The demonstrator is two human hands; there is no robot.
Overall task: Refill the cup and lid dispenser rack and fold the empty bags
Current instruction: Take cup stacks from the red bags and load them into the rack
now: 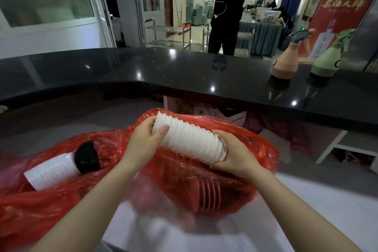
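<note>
Two hands are holding a sleeve of white cups (189, 141) tilted above the right red bag (204, 180). Left hand (143, 145) is wrapping its fingers around the sleeve's upper, narrow end, while right hand (235, 155) is cupping the lower, wide end. Left of that bag, a second sleeve (51, 172) is lying on the other red bag (30, 200) with a stack of black lids (87, 156) touching its end. Beyond the bags, a black counter (163, 71) is carrying two spray bottles (286, 61).
</note>
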